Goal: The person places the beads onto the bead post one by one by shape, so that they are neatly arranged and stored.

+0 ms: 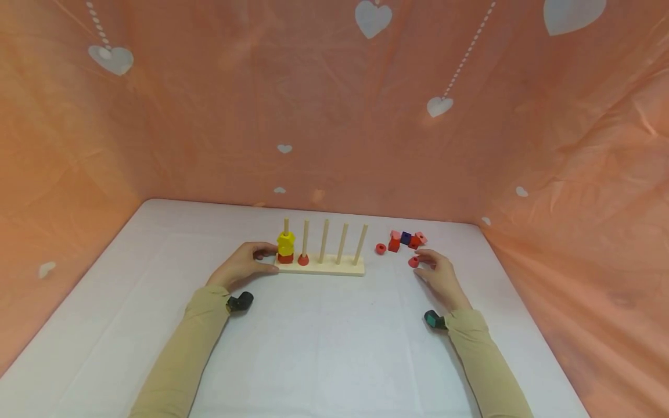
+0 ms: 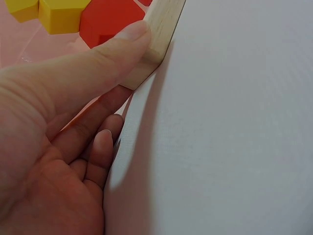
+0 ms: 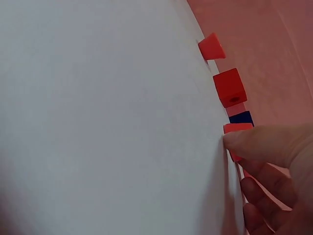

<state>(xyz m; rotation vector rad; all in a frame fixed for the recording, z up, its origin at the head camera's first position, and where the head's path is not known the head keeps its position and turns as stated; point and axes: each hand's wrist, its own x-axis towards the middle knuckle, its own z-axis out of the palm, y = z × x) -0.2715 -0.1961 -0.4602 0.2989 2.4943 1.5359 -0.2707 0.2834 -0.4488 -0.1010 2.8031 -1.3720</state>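
Note:
At the left end of a wooden peg stand (image 1: 334,267), my left hand (image 1: 244,265) holds the base, thumb on its front edge and fingers round the end. Yellow blocks (image 1: 286,244) sit above a red block (image 1: 286,259) on the leftmost of the stand's several pegs. A red cone-shaped bead (image 1: 303,260) is at the bottom of the second peg; the other pegs are bare. Right of the stand, my right hand (image 1: 440,274) pinches a red tapered bead (image 1: 413,262) at the table. The thumb partly covers that bead (image 3: 238,127) in the right wrist view.
Beyond the right hand lie loose beads: a round red one (image 1: 381,249), a red cube (image 1: 394,245), a dark blue cube (image 1: 405,237), another red block (image 1: 414,242) and pink pieces (image 1: 420,237). A white cloth covers the table (image 1: 324,348); an orange curtain (image 1: 313,104) hangs behind.

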